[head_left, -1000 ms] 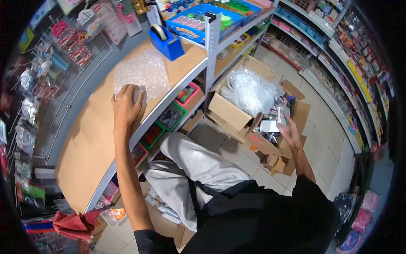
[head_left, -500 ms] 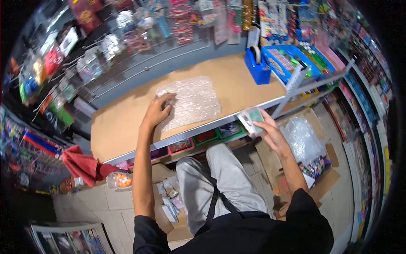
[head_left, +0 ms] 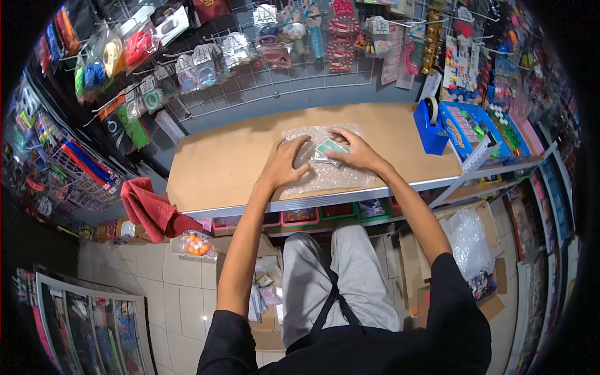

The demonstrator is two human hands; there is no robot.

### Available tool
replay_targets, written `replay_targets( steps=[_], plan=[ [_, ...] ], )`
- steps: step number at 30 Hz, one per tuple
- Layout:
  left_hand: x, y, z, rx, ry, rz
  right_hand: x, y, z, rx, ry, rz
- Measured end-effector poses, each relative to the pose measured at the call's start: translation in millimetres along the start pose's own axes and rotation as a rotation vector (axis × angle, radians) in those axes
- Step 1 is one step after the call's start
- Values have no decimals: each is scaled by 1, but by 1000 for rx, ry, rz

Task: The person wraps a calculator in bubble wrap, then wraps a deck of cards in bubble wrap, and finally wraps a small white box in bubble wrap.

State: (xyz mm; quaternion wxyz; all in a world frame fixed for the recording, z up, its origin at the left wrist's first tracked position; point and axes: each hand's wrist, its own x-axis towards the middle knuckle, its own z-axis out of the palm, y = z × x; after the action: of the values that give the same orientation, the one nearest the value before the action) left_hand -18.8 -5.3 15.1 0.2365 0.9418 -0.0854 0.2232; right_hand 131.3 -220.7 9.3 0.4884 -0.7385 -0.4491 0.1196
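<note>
A sheet of bubble wrap (head_left: 340,180) lies flat on the brown table (head_left: 219,162). Over its middle is a small green and white packet (head_left: 331,150), with my right hand (head_left: 357,151) gripping its right side between thumb and fingers. My left hand (head_left: 286,164) rests on the left part of the wrap, fingers and thumb spread apart, a short gap from the packet.
A blue tape dispenser (head_left: 431,128) and blue trays (head_left: 469,131) stand at the table's right end. A red cloth (head_left: 148,209) hangs at the left corner. Open cardboard boxes (head_left: 494,306) sit on the floor. Hanging goods line the wall grid (head_left: 275,95).
My right hand has brought the packet from beyond the table's front edge onto the bubble wrap. The head view has shifted, so the table sits further right and lower.
</note>
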Motion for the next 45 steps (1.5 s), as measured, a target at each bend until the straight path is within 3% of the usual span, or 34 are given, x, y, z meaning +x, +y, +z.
replay_targets(
  steps=[3,7,8,11,15,18,21,24,27,31,32,35,38,40,41,42,43,45],
  plan=[
    [2,9,-2,67,-63,-17,-14,-11,-3,-46,-13,-112],
    [3,6,3,80,-54,-31,-13,-16,-8,81,-35,28],
    [3,5,4,80,-59,-31,-11,-6,-7,-63,57,-116],
    [4,7,2,85,-64,-39,-10,-7,-4,34,139,-107],
    [6,5,4,85,-75,-53,-11,-5,0,-8,61,-81],
    [6,4,3,65,-88,-71,-11,-5,-3,-258,96,-197],
    [7,5,3,63,-97,-74,-11,-8,-1,-225,115,-214],
    [7,5,4,68,-95,-76,-11,-14,0,-110,256,-38],
    [7,7,3,95,-93,-75,-7,1,-4,-39,421,-57],
    [6,9,3,87,-72,-35,-4,8,0,87,259,-63],
    [7,10,4,89,-77,-34,-6,7,-1,-9,163,-14],
    [8,14,-2,107,-91,-13,-4,9,2,-245,171,-122],
    [6,5,4,52,-80,50,-6,1,3,-427,301,-194],
    [8,1,9,64,-63,70,-33,-27,6,-452,536,-217],
    [9,6,7,63,-70,93,-60,-49,3,-413,565,-230],
    [10,6,7,80,-77,82,-81,-43,1,-366,622,-416],
    [10,6,8,104,-79,58,-115,-53,-2,-405,706,-464],
    [11,10,9,100,-94,42,-192,-41,-14,-533,821,-450]
  ],
)
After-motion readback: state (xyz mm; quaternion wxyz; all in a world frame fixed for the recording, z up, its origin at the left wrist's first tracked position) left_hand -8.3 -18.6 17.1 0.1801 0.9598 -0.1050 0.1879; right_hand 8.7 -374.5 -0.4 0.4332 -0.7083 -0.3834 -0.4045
